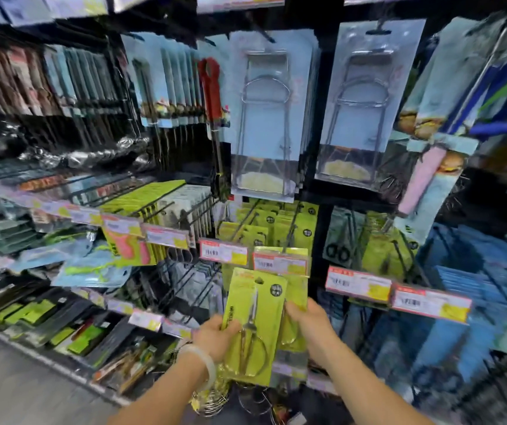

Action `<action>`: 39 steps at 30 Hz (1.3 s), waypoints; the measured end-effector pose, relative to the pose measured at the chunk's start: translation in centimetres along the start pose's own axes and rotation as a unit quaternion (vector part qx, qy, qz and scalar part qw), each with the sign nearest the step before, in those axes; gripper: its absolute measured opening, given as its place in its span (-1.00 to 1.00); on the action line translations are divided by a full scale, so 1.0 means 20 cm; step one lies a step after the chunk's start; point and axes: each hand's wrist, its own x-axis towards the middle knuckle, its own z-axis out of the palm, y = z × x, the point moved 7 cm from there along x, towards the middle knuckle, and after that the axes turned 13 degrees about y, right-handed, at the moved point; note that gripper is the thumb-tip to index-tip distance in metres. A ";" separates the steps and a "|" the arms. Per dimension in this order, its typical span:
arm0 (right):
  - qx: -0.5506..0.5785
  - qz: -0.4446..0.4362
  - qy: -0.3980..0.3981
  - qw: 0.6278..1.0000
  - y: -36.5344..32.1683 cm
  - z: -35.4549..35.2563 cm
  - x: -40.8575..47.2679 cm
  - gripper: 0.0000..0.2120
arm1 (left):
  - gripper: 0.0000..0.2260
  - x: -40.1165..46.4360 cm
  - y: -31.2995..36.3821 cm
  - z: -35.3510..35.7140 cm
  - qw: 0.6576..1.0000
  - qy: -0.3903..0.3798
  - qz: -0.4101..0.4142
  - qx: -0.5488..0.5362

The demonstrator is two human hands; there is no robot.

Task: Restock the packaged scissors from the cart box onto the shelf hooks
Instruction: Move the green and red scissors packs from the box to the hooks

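The left hand (215,334) curls its fingers (230,328) round a green scissors pack (253,320), while the right hand (305,317) grips a second pack (296,294) just behind, below hooked packs (276,225).

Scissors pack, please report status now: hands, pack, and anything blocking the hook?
Left hand grips front scissors pack. Right hand holds second pack behind. Price tag sits directly above, fronting the hook.

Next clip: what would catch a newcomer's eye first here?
The yellow-green scissors pack low at centre, held up by the left hand, while the right hand grips a second pack just behind it. Above them hang two big pale-blue carded wire tools, with pink-and-yellow price tags along the hook ends.
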 end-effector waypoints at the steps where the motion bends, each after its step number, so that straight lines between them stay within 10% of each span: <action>1: 0.002 0.007 0.003 1.000 0.02 0.00 0.01 -0.93 | -0.54 0.01 0.00 0.01 1.000 -0.004 0.003 0.003; 13: -0.152 -0.003 0.083 0.985 0.08 -0.03 0.16 -0.40 | -0.65 0.06 -0.03 0.05 0.998 -0.031 -0.017 -0.048; 21: -0.140 -0.054 -0.072 0.986 0.17 0.08 -0.07 -0.73 | -0.95 0.11 -0.01 0.13 0.998 -0.044 0.014 -0.042; 31: -0.075 -0.173 0.028 0.982 -0.12 -0.02 -0.06 -0.85 | -0.66 0.18 0.21 0.18 0.992 -0.028 0.051 -0.113; 39: -0.081 -0.152 0.065 0.983 -0.08 -0.01 0.02 -0.92 | -0.95 0.21 0.24 0.21 0.989 -0.033 0.049 -0.139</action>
